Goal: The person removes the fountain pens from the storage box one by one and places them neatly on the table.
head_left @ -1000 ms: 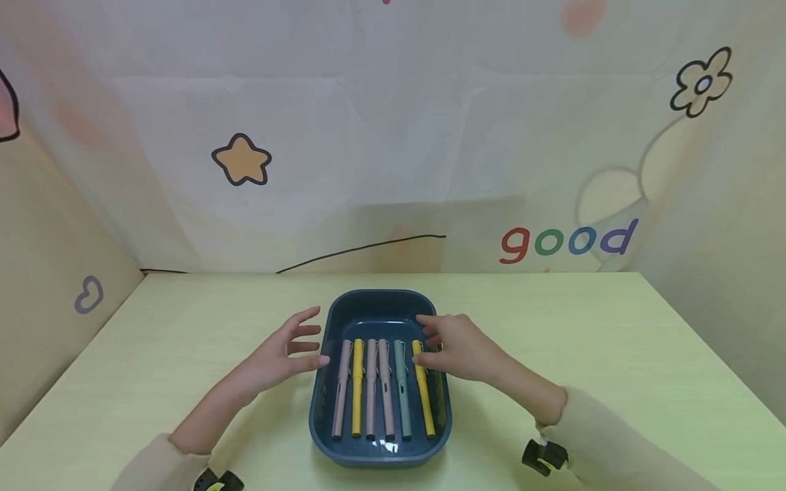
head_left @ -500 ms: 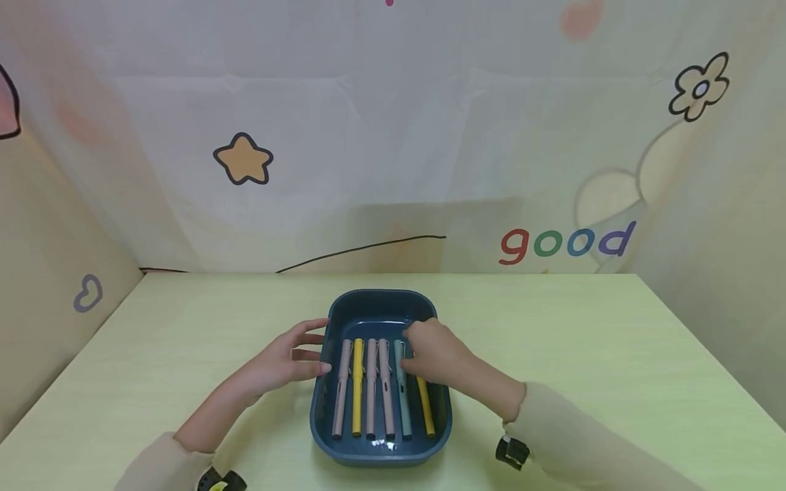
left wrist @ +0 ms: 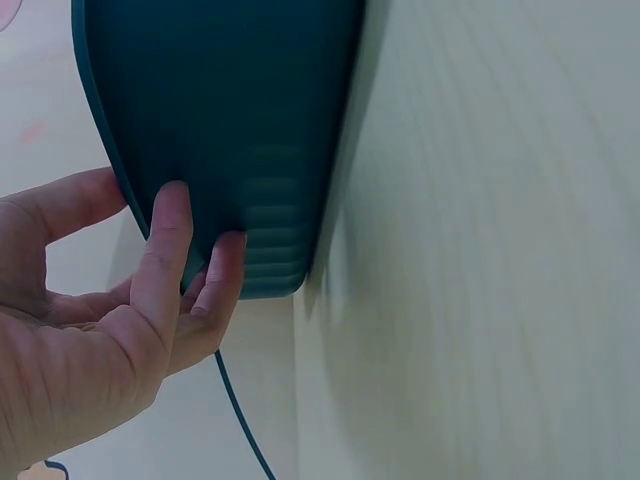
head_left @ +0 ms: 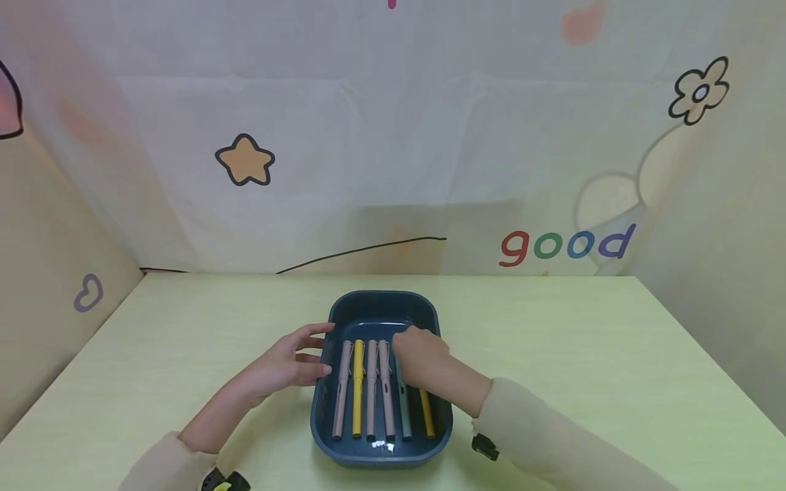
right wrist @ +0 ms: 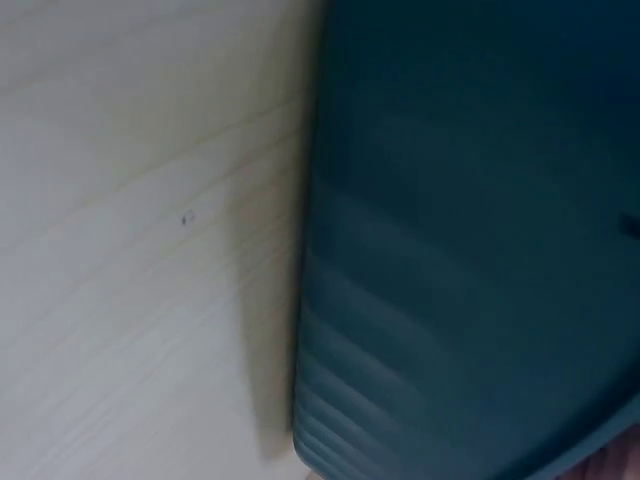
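L hand (head_left: pixel 293 360): straddles left rim of tray (head_left: pixel 381 459), loosely gripping, prob. steadies it
R hand (head_left: pixel 424 356): in tray, over teal pen (head_left: pixel 404 412); fingertips hidden, can't tell grip
Pens (head_left: pixel 371 392): six in tray, lengthwise, prob. so ea. reachable

Soft shadows, tray (head_left: pixel 381 458) glare, right-wrist blur

You face a pale printed backdrop (head_left: pixel 393 136) at your twelve o'clock, its orange star (head_left: pixel 245 159) at eleven, "good" lettering (head_left: pixel 568 245) at one, beyond a pale-green tabletop (head_left: pixel 552 341).
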{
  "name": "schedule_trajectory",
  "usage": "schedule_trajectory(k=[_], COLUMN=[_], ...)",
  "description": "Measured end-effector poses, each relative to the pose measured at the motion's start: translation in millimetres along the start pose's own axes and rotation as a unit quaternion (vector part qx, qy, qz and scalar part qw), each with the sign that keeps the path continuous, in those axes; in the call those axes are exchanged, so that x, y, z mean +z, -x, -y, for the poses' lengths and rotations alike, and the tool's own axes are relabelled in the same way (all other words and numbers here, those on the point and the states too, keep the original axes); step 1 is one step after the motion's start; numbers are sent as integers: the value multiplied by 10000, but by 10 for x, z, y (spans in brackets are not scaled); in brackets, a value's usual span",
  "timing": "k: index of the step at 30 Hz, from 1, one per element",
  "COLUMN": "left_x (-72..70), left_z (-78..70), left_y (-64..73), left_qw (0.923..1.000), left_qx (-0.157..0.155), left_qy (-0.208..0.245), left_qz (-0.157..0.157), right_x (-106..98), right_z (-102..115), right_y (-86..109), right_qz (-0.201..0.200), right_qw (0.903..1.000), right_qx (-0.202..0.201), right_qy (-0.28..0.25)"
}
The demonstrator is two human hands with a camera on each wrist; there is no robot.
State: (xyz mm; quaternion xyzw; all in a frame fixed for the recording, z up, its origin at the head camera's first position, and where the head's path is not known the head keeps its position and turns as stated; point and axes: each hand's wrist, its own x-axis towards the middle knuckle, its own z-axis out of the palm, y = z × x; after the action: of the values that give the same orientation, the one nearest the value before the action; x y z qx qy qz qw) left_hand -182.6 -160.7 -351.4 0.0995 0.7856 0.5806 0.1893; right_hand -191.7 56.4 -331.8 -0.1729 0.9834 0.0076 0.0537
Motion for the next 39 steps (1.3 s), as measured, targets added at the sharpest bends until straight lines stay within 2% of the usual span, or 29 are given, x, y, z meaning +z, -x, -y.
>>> schedule_trajectory(k=[4,10,14,24,33,39], left_x=[16,14,22,32,33,27], left_z=[-2,-17,-22,-26,-39,-43], left_y=[-8,6,4,-16,0,-14], left_qw=[9999,10000,9998,9996,9998,9997], left_qx=[-68,-68,-154,-196,-141,-176], left_qy=[-17,-27,-8,-33,-75,-106], left_qz=[-78,-63,-162,-203,-131,-153], right_x=[25,55,73,134,47,-120], right_z=[1,-12,-18,11,-64,-183], right_y=[-37,-54,-48,-48,-65,-37], right_qz=[51,86,67,-235,-599,-782], right_qw=[9999,9999,9998,9994,9951,9841], right_qx=[87,-59,-115,-208,-408,-595], right_qy=[109,-59,-144,-175,-676,-1480])
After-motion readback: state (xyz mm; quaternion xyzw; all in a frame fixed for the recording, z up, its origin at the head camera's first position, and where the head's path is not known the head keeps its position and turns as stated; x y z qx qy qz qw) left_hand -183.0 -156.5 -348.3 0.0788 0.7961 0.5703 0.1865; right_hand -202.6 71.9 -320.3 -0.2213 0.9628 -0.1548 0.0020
